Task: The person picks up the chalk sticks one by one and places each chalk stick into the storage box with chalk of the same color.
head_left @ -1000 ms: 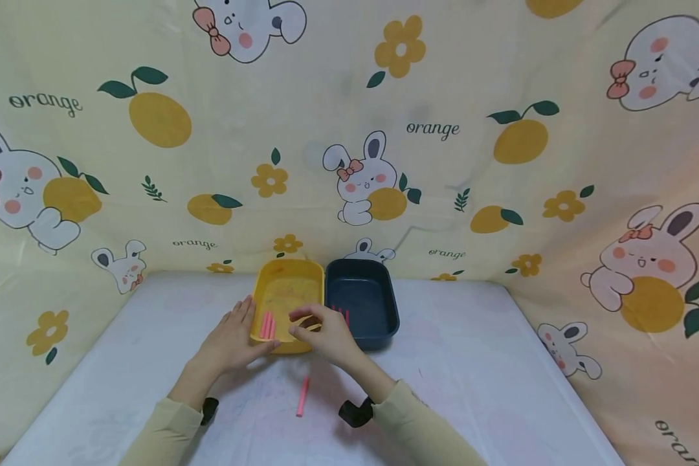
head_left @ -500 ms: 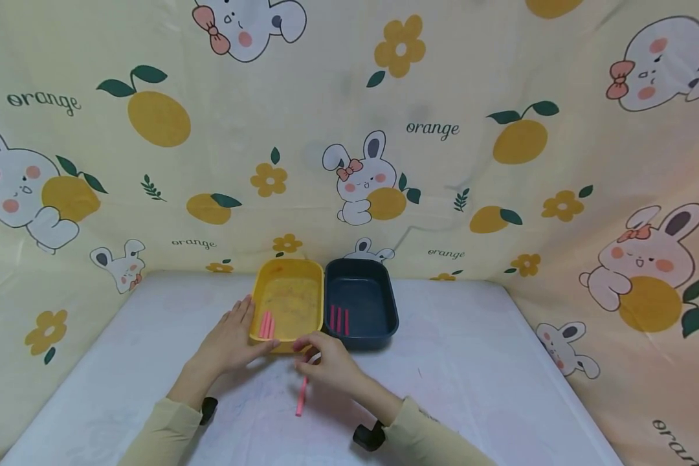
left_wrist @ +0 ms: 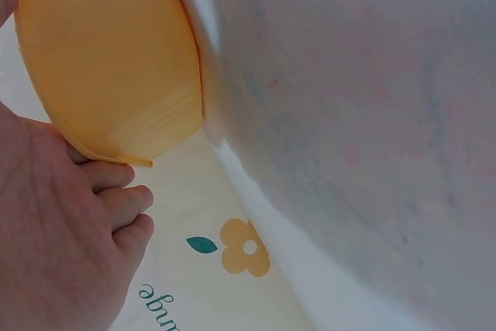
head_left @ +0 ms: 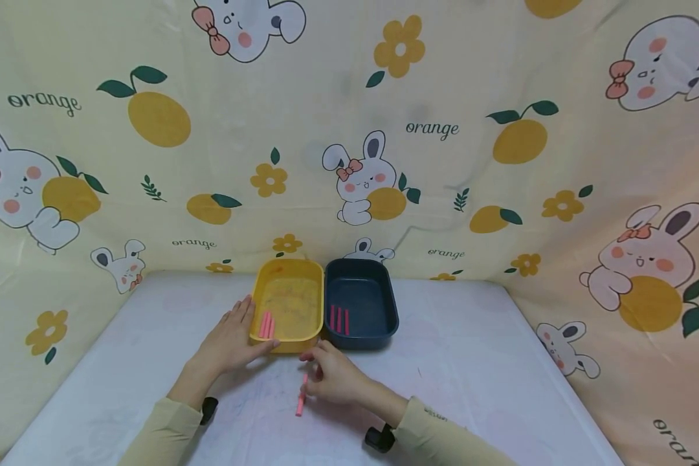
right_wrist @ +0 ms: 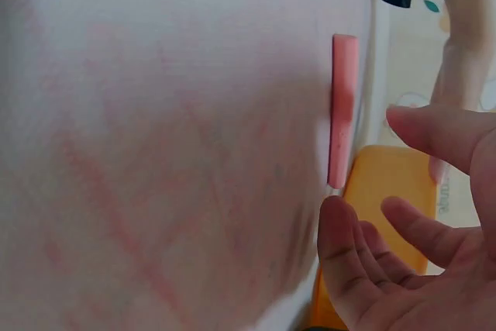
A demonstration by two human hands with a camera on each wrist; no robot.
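Note:
A single pink stick point(head_left: 301, 396) lies on the white table point(head_left: 472, 382). My right hand point(head_left: 328, 377) hovers at its far end with fingers spread; in the right wrist view the pink stick point(right_wrist: 343, 106) lies just beyond the fingertips point(right_wrist: 339, 218), untouched. My left hand point(head_left: 232, 340) rests flat against the front left corner of the yellow tray point(head_left: 288, 266), and its fingers point(left_wrist: 116, 195) touch the tray's rim point(left_wrist: 108, 60). Two pink sticks point(head_left: 266, 325) lie in the yellow tray. Three more pink sticks point(head_left: 339, 320) lie in the navy tray point(head_left: 361, 268) beside it.
The two trays stand side by side at the back middle of the table, close to a cartoon-print cloth backdrop point(head_left: 443, 162) that rises behind and at both sides. Bare tabletop stretches left and right of my arms.
My right hand has drawn back from above the trays and come down to the stick on the table. The sticks in the navy tray are uncovered. My left hand has stayed put.

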